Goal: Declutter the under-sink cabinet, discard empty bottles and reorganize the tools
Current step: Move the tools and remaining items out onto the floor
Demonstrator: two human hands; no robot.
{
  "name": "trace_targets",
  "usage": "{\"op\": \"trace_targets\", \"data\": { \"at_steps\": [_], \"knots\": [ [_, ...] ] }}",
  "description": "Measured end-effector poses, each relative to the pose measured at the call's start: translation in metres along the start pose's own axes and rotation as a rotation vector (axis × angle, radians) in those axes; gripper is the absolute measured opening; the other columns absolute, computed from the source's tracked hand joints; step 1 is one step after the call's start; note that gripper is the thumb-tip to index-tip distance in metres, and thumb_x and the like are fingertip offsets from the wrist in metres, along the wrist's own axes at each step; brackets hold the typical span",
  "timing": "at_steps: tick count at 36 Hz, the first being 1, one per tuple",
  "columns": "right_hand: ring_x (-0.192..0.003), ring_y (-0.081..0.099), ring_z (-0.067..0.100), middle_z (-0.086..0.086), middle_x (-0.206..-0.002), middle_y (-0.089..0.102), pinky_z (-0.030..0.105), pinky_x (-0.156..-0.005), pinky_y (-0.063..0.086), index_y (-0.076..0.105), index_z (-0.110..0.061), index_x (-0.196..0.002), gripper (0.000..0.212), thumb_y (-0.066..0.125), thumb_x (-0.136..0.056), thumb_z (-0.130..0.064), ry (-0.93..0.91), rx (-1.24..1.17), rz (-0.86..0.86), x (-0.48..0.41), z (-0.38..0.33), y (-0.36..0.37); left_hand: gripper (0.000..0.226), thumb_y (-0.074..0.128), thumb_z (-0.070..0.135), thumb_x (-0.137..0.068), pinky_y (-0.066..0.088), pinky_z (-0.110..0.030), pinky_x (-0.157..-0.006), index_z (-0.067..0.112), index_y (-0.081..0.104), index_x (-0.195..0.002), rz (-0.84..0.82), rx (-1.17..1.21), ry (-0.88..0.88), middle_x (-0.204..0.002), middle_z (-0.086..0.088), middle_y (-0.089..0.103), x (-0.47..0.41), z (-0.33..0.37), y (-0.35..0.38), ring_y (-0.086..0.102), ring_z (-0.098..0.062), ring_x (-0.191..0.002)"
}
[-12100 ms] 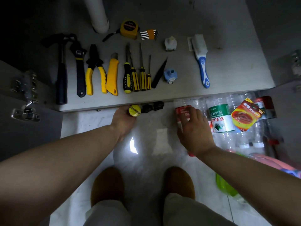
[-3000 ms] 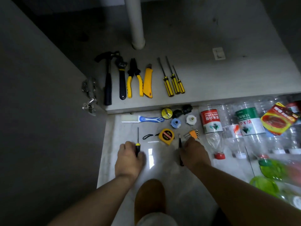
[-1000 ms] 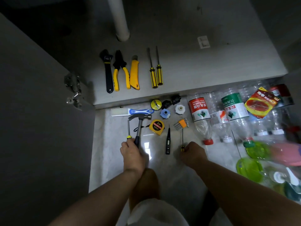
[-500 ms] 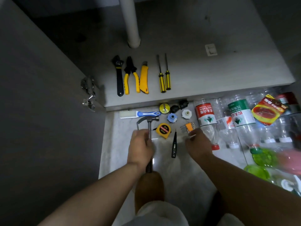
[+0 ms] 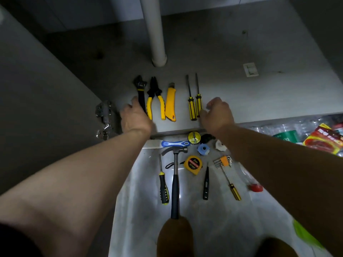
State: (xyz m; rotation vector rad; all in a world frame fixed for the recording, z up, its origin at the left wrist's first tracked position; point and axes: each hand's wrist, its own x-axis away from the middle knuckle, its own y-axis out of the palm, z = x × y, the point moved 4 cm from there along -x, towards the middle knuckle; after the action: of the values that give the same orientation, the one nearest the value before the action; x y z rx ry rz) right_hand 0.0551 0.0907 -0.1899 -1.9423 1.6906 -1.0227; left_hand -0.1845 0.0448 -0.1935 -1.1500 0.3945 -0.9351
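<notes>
A dim grey cabinet floor (image 5: 250, 39) has a white drain pipe (image 5: 154, 30) rising from it. The open grey door (image 5: 37, 86) at left carries metal hinges (image 5: 104, 115). Glossy pale floor tile (image 5: 219, 229) reflects a bright glare (image 5: 182, 191).

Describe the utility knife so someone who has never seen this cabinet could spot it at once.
Find the white drain pipe standing on the grey cabinet floor; a row of tools lies in front of it. The utility knife is third from the left, between the pliers and two screwdrivers. It alone is a nearly all-yellow slab.
</notes>
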Motion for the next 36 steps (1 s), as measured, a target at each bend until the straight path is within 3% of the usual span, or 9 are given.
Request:
{"op": "trace_targets", "data": {
  "at_steps": [4,10,14,17,23,26,29,33,36],
  "knots": [
    [-0.113,0.055,0.033,0.017,-0.129,0.052,0.029,-0.083,0.039,0.051,-0.005,-0.128,0.035,0.055,-0.099,-0.024,0.07,0.088,-0.031,-0.022,-0.005,0.006,0.047,0.063,0.005,-0.088,0.042,-0.046,-0.104,0.002,0.047,-0.132,-0.002,-0.005,-0.045,-0.137,-0.026,0.048,-0.016,0.002,0.002,0.044,-0.044,-0.13],
    [-0.084,0.053,0.024,0.008,-0.087,0.053,0.027,-0.07,0.041,0.052,-0.009,-0.086,0.012,0.061,-0.093,-0.013,0.139,0.182,-0.012,-0.03,-0.005,0.012,0.063,0.07,0.014,-0.086,0.039,-0.043,-0.112,0.001,0.038,-0.139,-0.109,0.001,-0.206,-0.145,-0.025,0.04,-0.024,0.004,0.008,0.039,-0.041,-0.138],
    [-0.081,0.051,0.023,0.005,-0.079,0.05,0.028,-0.069,0.042,0.048,-0.01,-0.078,0.02,0.062,-0.092,-0.012,0.164,0.185,-0.01,-0.024,-0.001,0.009,0.04,0.062,0.013,-0.088,0.05,-0.045,-0.105,0.001,0.059,-0.126,-0.113,0.042,-0.218,-0.133,-0.024,0.058,-0.023,-0.001,0.009,0.057,-0.04,-0.124],
    [-0.072,0.051,0.023,0.003,-0.068,0.047,0.024,-0.056,0.038,0.044,-0.013,-0.068,0.028,0.06,-0.091,-0.012,0.203,0.083,-0.041,-0.015,0.014,0.01,0.028,0.056,0.009,-0.089,0.055,-0.041,-0.097,0.003,0.067,-0.114,-0.101,0.198,-0.23,-0.118,-0.021,0.067,-0.016,-0.01,0.013,0.064,-0.037,-0.11],
    [-0.071,0.065,0.027,0.008,-0.071,0.063,0.032,-0.063,0.052,0.056,-0.017,-0.073,0.018,0.063,-0.089,-0.015,0.206,-0.156,0.025,0.053,0.05,-0.003,0.012,0.055,0.008,-0.097,0.041,-0.023,-0.065,0.008,0.061,-0.107,0.01,0.64,-0.276,-0.088,-0.004,0.061,0.047,-0.019,0.014,0.057,-0.024,-0.084],
    [-0.083,0.068,0.034,0.011,-0.082,0.065,0.048,-0.074,0.06,0.055,-0.014,-0.087,0.009,0.064,-0.085,-0.014,0.283,-0.197,-0.019,0.094,0.075,-0.002,0.009,0.055,0.004,-0.099,0.04,-0.026,-0.067,0.012,0.058,-0.104,0.0,0.757,-0.206,-0.085,-0.002,0.054,0.096,-0.023,0.011,0.049,-0.017,-0.08],
    [-0.085,0.069,0.036,0.014,-0.087,0.067,0.055,-0.078,0.059,0.054,-0.014,-0.09,0.016,0.067,-0.082,-0.018,0.33,-0.209,-0.087,0.131,0.1,0.002,0.01,0.058,0.004,-0.099,0.042,-0.029,-0.073,0.013,0.06,-0.102,-0.149,0.813,-0.15,-0.085,-0.004,0.054,0.144,-0.028,0.012,0.048,-0.015,-0.077],
    [-0.074,0.071,0.031,0.012,-0.079,0.071,0.05,-0.073,0.061,0.053,-0.017,-0.085,0.016,0.069,-0.082,-0.018,0.329,-0.108,-0.193,0.169,0.128,0.005,0.014,0.058,0.0,-0.098,0.047,-0.017,-0.063,0.009,0.065,-0.106,-0.433,0.759,-0.091,-0.077,0.002,0.06,0.192,-0.038,0.025,0.056,-0.006,-0.068],
    [-0.074,0.071,0.03,0.011,-0.08,0.071,0.045,-0.073,0.061,0.054,-0.017,-0.087,0.014,0.065,-0.081,-0.021,0.334,0.013,-0.315,0.186,0.142,0.009,0.014,0.059,-0.006,-0.097,0.048,-0.018,-0.063,0.003,0.068,-0.104,-0.606,0.704,-0.146,-0.065,0.012,0.064,0.216,-0.046,0.042,0.059,-0.009,-0.068]
  ]
}}
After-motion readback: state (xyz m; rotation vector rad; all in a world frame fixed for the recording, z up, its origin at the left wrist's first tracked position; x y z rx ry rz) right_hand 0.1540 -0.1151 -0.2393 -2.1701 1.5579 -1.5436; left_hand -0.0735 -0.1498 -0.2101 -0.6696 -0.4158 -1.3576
